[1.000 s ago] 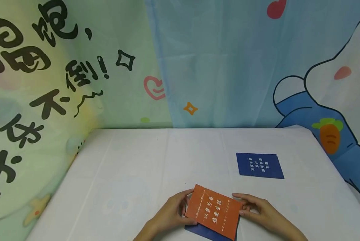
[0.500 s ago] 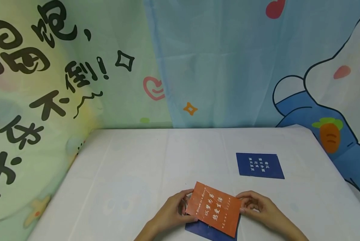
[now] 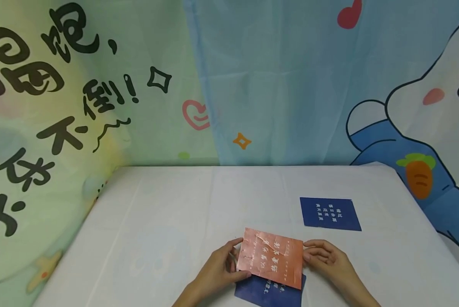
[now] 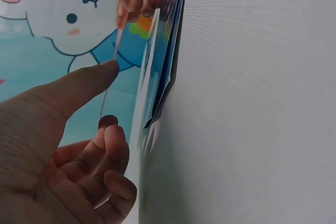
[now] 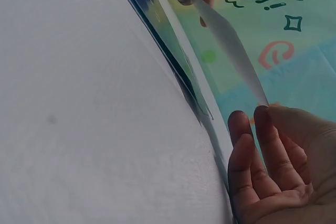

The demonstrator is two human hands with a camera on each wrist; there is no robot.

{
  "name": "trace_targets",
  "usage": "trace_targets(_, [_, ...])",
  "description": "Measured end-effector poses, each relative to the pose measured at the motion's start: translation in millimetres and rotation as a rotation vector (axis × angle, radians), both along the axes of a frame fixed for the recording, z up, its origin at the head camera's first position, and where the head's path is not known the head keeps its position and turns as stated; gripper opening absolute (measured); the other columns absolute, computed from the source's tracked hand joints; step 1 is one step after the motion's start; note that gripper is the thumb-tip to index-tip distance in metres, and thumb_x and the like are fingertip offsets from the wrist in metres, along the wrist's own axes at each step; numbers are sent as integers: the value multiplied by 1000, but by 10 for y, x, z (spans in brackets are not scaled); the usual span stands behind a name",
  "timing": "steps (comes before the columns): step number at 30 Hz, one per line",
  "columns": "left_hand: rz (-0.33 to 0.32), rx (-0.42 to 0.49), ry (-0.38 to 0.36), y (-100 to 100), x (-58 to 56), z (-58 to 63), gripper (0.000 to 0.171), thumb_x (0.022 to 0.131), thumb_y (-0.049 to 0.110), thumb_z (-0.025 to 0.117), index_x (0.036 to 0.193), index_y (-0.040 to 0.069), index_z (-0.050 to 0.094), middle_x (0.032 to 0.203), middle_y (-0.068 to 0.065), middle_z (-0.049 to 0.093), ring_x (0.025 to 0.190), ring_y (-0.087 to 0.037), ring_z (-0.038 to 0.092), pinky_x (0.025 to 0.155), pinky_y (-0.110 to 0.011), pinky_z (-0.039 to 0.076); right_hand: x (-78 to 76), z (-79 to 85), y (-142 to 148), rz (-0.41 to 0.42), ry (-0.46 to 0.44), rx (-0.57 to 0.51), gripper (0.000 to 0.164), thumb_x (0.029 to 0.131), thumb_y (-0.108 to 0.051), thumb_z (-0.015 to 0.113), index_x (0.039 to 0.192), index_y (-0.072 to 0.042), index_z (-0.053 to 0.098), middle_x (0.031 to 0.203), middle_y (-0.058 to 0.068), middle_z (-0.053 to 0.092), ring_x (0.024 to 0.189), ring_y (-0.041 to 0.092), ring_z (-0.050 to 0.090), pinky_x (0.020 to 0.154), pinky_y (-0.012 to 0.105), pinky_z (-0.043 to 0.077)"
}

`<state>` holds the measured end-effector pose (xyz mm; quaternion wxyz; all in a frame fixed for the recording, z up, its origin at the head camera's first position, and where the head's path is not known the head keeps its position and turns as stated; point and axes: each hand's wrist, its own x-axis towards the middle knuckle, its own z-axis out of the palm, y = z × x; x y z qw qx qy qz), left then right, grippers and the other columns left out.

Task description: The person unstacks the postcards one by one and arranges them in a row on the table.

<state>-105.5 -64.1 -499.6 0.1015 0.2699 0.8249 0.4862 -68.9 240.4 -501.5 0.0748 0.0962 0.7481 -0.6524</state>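
Spreading behind everything, the printed backdrop (image 3: 275, 94) meets the far edge of the white table (image 3: 164, 204). Onto the hands: left hand (image 3: 219, 268) at the card's left side, a narrow gap between thumb and fingertip with the card's edge pinched in it; right hand (image 3: 331, 260) pinching the opposite edge between thumb and fingertip, its other fingers curled. Toward the table's far right corner, the far blue card (image 3: 331, 213) lies flat, same spot as half a second ago. Closer in, well short of the far edge and right of the middle, the near blue card (image 3: 256, 288) now shows more of its face, white characters coming into view. And the orange card (image 3: 271, 258), held up off it, has shifted toward the far edge, a pale sheen now washing its left half!
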Motion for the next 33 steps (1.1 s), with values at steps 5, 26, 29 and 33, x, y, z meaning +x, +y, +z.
trace_targets(5, [52, -23, -10, 32, -19, 26, 75, 72, 30, 79, 135, 10, 43, 84, 7, 54, 64, -2, 52, 54, -19, 44, 2, 38, -36, 10, 3, 2, 51, 85, -24, 66, 128, -4, 48, 100, 15, 62, 81, 22, 63, 69, 30, 52])
trace_targets(26, [100, -96, 43, 260, -259, 136, 77, 71, 27, 80, 135, 7, 42, 84, 7, 53, 62, 0, 52, 54, -18, 43, -89, 68, -28, 103, 214, 91, 73, 78, -9, 73, 140, -4, 34, 101, 18, 55, 76, 16, 63, 62, 27, 52])
trace_targets(29, [96, -99, 56, 310, -300, 151, 77, 71, 26, 80, 135, 6, 42, 85, 6, 53, 62, 0, 52, 54, -17, 43, -142, 82, -1, 81, 216, 145, 67, 82, -12, 69, 139, -4, 35, 101, 16, 55, 77, 13, 62, 64, 25, 51])
trace_targets(33, [90, -114, 52, 367, -348, 163, 78, 72, 28, 80, 136, 5, 42, 85, 6, 54, 62, 0, 52, 55, -17, 43, -214, 83, 45, 52, 248, 205, 57, 86, -12, 65, 136, -2, 39, 99, 14, 57, 76, 10, 61, 66, 23, 50])
